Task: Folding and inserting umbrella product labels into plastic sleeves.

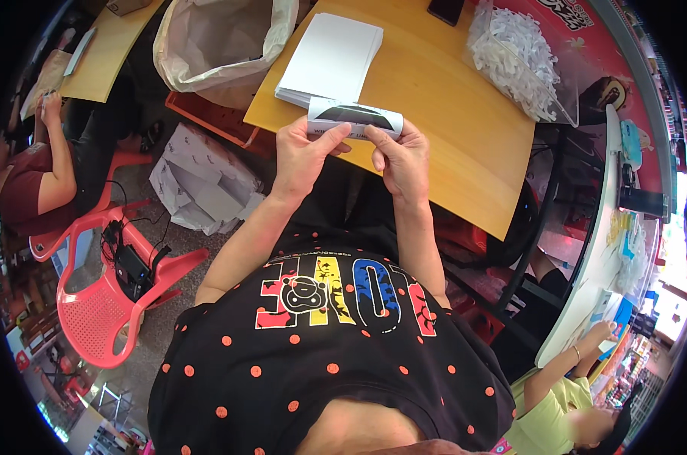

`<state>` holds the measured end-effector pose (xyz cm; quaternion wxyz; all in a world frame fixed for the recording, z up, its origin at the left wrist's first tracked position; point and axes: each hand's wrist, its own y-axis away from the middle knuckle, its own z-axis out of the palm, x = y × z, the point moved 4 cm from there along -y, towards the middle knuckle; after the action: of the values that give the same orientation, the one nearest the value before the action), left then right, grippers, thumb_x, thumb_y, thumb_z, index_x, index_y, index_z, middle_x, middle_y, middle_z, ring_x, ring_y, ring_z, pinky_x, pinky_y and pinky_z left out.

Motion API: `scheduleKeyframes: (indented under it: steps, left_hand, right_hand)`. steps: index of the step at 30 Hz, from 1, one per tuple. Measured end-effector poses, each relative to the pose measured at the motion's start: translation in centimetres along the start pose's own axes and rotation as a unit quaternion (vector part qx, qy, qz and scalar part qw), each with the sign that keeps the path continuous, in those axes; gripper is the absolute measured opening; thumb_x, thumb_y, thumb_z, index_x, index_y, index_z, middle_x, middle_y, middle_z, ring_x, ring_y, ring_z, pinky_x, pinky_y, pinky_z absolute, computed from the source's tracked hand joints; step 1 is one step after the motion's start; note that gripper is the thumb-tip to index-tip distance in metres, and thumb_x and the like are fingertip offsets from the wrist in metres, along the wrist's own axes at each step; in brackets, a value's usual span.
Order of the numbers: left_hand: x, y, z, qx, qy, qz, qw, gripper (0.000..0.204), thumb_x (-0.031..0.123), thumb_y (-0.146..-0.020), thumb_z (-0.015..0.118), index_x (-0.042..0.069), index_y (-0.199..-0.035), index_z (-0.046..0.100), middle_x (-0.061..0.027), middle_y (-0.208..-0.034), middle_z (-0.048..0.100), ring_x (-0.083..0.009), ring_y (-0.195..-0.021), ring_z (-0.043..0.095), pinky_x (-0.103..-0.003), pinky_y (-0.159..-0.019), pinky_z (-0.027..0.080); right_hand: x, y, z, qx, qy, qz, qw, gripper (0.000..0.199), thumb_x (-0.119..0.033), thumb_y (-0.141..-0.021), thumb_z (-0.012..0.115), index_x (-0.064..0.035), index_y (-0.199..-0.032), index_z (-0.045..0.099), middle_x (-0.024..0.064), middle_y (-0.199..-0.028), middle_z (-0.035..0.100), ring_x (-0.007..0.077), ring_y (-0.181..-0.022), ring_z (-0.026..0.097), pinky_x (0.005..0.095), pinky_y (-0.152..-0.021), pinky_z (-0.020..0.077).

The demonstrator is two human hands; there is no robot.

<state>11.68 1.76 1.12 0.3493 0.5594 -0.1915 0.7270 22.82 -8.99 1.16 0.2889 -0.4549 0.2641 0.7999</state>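
Between both hands I hold a white printed sheet (355,115) with a dark picture on it, bent into a curve above the table's near edge. My left hand (302,158) grips its left end, thumb on the near side. At the right end my right hand (404,163) pinches it in the same way, and both thumbs almost meet in the middle. Just beyond the sheet lies a stack of white sheets (332,57), slightly uneven at its edges. The fingers behind the sheet are partly hidden.
The wooden table (449,129) carries a clear bin of white strips (514,57) at right and a dark phone (446,9) at the back. A lined container (222,49) stands left of it, a red chair (104,296) lower left. Other people sit at both sides.
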Motion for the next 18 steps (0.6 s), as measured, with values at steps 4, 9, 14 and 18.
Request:
scheduleKeyframes:
  steps: [4, 9, 14, 18]
  left_hand:
    - [-1.1, -0.4, -1.2, -0.063, 0.08, -0.059, 0.993, 0.023, 0.019, -0.091, 0.061, -0.002, -0.099, 0.064, -0.0099, -0.087, 0.068, -0.0177, -0.069, 0.068, -0.025, -0.063, 0.055]
    - [-0.2, -0.5, -1.9, -0.108, 0.183, -0.16, 0.964, 0.022, 0.018, -0.094, 0.054, -0.002, -0.102, 0.062, -0.0107, -0.089, 0.068, -0.0188, -0.072, 0.069, -0.025, -0.06, 0.056]
    - [-0.9, -0.9, -4.4, -0.018, 0.037, -0.119, 0.992, 0.019, 0.016, -0.088, 0.065, -0.001, -0.094, 0.067, -0.0062, -0.079, 0.067, -0.0106, -0.062, 0.063, -0.018, -0.052, 0.046]
    - [-0.8, -1.3, -5.6, -0.051, -0.004, -0.093, 0.994, 0.011, 0.012, -0.084, 0.068, 0.0, -0.086, 0.069, -0.0027, -0.069, 0.063, -0.0063, -0.053, 0.055, -0.017, -0.047, 0.038]
  right_hand:
    - [-0.5, 0.1, -0.4, -0.009, -0.003, 0.012, 1.0, 0.016, -0.008, -0.087, 0.062, 0.0042, -0.097, 0.064, 0.0057, -0.071, 0.063, 0.0049, -0.041, 0.044, 0.0183, -0.038, 0.0346]
    - [-0.7, -0.1, -1.7, -0.036, 0.003, 0.07, 0.997, 0.02, -0.017, -0.092, 0.058, 0.0019, -0.094, 0.066, -0.0026, -0.054, 0.052, 0.0024, -0.039, 0.038, 0.0193, -0.037, 0.0276]
    - [-0.2, -0.4, -3.0, -0.01, 0.215, 0.015, 0.976, 0.017, -0.016, -0.087, 0.064, -0.0006, -0.081, 0.068, -0.007, -0.053, 0.047, 0.0001, -0.042, 0.033, 0.0192, -0.039, 0.0225]
    - [-0.2, -0.3, -3.2, -0.041, 0.174, 0.009, 0.984, 0.014, -0.012, -0.083, 0.068, -0.0009, -0.076, 0.067, -0.0061, -0.054, 0.047, 0.0011, -0.049, 0.035, 0.0196, -0.045, 0.0242]
